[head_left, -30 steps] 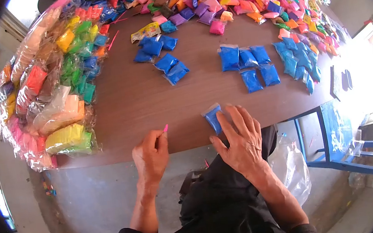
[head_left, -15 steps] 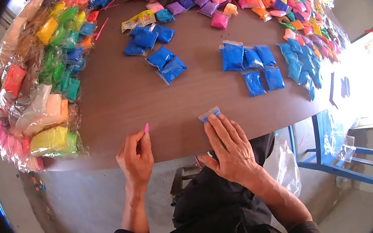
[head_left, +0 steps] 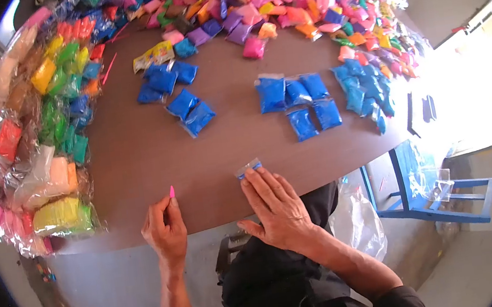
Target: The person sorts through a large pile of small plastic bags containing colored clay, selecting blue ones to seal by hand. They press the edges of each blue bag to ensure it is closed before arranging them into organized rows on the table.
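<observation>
My left hand (head_left: 165, 228) is closed in a pinch around a thin pink tool (head_left: 172, 191), whose pointed tip sticks up past the thumb and finger. Near the table's front edge, my right hand (head_left: 277, 210) lies flat with fingers stretched out over a small clear packet (head_left: 248, 168) with blue in it. Only the packet's top strip shows; the fingers cover the rest. Beyond the hands are several blue clay-like packets, one cluster at centre left (head_left: 183, 109) and another at centre right (head_left: 298, 92).
Bagged packets in many colours (head_left: 54, 121) line the table's left side. A heap of loose colourful packets (head_left: 253, 1) runs along the back. Light blue packets (head_left: 366, 88) lie at the right. A blue chair (head_left: 409, 177) stands beyond the brown table's (head_left: 137, 154) right edge.
The whole view has shifted, so the table and packets appear further left and lower. Both hands keep nearly the same pose, the left with the pink tool, the right on the packet.
</observation>
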`<state>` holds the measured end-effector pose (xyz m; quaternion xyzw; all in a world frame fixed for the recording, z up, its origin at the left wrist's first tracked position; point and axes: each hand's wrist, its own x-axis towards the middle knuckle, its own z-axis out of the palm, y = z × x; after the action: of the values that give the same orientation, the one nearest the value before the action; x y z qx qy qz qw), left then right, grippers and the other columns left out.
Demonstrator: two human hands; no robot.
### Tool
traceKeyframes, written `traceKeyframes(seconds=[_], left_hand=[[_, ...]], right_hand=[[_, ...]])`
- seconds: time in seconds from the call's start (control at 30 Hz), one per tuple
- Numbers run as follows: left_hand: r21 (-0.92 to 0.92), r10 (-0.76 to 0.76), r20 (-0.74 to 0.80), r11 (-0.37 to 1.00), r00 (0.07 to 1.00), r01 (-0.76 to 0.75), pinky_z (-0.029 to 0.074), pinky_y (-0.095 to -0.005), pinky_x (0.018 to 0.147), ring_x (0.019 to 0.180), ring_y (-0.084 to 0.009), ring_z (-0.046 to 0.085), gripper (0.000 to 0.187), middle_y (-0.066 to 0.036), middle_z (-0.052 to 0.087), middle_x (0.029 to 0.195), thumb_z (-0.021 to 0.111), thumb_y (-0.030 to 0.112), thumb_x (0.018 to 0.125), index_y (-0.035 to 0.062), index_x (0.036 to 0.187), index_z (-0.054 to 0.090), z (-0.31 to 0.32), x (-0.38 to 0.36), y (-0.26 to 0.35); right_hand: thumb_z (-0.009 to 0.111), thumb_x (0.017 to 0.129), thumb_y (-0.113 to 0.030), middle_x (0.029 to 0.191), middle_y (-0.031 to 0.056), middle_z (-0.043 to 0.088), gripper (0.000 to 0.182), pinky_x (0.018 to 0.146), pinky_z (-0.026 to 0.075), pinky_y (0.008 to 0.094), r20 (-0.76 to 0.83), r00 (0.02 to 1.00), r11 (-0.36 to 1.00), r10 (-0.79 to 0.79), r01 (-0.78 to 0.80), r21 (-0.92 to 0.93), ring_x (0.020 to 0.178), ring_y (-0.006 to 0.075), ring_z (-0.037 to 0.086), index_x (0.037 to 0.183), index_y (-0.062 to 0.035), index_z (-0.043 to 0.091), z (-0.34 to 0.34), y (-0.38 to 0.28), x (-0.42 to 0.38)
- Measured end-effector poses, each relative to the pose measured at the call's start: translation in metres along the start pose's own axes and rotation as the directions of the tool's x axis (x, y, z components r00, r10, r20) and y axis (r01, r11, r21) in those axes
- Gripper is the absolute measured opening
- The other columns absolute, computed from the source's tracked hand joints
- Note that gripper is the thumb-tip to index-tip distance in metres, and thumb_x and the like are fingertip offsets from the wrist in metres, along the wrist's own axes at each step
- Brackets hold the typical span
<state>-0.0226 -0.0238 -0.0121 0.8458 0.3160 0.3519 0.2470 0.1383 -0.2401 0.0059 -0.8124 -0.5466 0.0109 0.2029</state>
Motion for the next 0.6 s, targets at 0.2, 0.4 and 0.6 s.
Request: traceKeyframes(seconds=[0.2, 0.4, 0.6], left_hand=[[-0.043, 0.050, -0.072, 0.998, 0.996, -0.054, 0.047, -0.0300, 0.059, 0.067, -0.0103, 0.059, 0.008, -0.006, 0.071, 0.080, 0.076, 0.009, 0.106, 0.0017, 0.104, 0.075, 0.005, -0.006, -0.007], [-0.007, 0.002, -0.006, 1.000, 1.000, -0.002, 0.054, -0.0345, 0.065, 0.071, -0.0197, 0.067, 0.005, -0.010, 0.074, 0.086, 0.076, 0.007, 0.105, 0.0032, 0.107, 0.075, 0.003, -0.007, -0.014], [-0.005, -0.011, -0.042, 1.000, 0.999, 0.010, 0.053, -0.0347, 0.065, 0.070, -0.0206, 0.067, 0.004, -0.009, 0.074, 0.086, 0.076, 0.007, 0.105, 0.0034, 0.106, 0.074, 0.005, -0.009, -0.010]], right_hand=[[0.081, 0.098, -0.037, 0.169, 0.0225, 0.045, 0.076, 0.124, 0.043, 0.0554, -0.103, 0.994, 0.997, -0.037, 0.043, 0.060, 0.155, 0.0409, 0.046, 0.158, 0.0004, 0.054, -0.003, 0.005, 0.000], [0.083, 0.095, -0.022, 0.162, 0.0193, 0.052, 0.056, 0.118, 0.050, 0.0543, -0.255, 0.966, 0.998, 0.036, -0.020, 0.063, 0.148, 0.0390, 0.055, 0.145, -0.0050, 0.065, -0.005, 0.011, -0.007], [0.081, 0.095, -0.009, 0.152, 0.0183, 0.061, 0.039, 0.112, 0.055, 0.0506, -0.356, 0.932, 0.994, 0.062, -0.025, 0.107, 0.137, 0.0389, 0.064, 0.133, -0.0033, 0.073, -0.001, 0.032, -0.010]])
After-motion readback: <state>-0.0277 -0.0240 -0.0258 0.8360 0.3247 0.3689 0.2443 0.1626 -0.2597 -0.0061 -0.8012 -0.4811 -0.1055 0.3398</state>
